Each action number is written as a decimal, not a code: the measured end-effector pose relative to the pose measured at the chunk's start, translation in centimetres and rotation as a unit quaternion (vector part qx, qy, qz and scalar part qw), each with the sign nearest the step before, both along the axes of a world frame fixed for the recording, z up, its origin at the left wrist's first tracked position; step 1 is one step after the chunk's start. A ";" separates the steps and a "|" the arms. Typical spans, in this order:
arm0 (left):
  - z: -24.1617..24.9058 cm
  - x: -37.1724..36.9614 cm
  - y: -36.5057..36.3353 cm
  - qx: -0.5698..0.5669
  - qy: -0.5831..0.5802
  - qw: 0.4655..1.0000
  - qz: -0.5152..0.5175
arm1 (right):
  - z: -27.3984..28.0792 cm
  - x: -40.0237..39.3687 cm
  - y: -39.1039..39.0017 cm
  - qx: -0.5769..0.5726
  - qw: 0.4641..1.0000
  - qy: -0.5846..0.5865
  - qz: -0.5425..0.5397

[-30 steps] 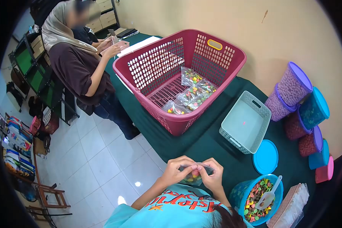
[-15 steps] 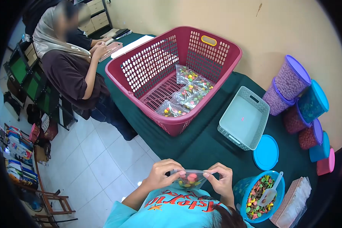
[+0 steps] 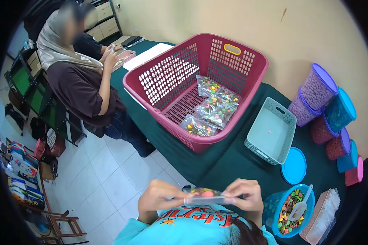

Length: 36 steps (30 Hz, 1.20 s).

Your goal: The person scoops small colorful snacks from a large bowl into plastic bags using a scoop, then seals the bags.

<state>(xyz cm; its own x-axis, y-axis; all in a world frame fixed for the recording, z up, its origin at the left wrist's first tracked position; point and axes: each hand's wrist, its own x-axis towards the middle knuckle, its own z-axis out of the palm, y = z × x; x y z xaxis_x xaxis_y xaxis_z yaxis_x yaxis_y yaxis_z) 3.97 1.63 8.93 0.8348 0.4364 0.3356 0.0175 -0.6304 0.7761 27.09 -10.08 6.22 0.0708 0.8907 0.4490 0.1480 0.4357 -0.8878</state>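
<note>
Between my two hands, close to my chest, is a small clear plastic zip bag [image 3: 207, 193] with colourful candies in it. My left hand [image 3: 161, 197] pinches one end of its top edge, thumb against fingers. At the other end my right hand [image 3: 246, 195] pinches the same edge. The bag is tipped so that its edge faces me and the candies lie beyond it. Nearest to my right hand stands a blue tub [image 3: 267, 210] of multicoloured candies [image 3: 288, 204], with a white scoop [image 3: 299, 210] resting in them.
A large maroon basket [image 3: 167, 118] holds several filled bags [image 3: 216, 110]. To its right are a grey-green tray [image 3: 276, 130], a blue lid [image 3: 293, 165] and several lidded tubs [image 3: 315, 92] along the wall. A pink box of clear bags [image 3: 321, 216] sits far right. Another person [image 3: 77, 90] stands left.
The bag has tilted, its top edge swinging toward me. My hands have spread slightly. The view has shifted, so the basket and tubs appear lower and further right. The other person's hands have risen.
</note>
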 end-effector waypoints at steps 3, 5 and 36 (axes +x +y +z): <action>0.3 -0.9 -0.9 0.087 -0.320 0.943 -0.025 | 2.4 -1.1 -0.3 0.080 0.994 -0.054 0.041; 2.1 -1.9 0.7 0.078 -0.284 0.947 -0.127 | 3.2 -1.8 0.7 0.222 0.971 -0.020 0.084; -5.3 1.0 4.9 0.023 0.207 0.951 -0.227 | 0.5 -4.8 6.5 -0.087 0.905 -0.393 -0.140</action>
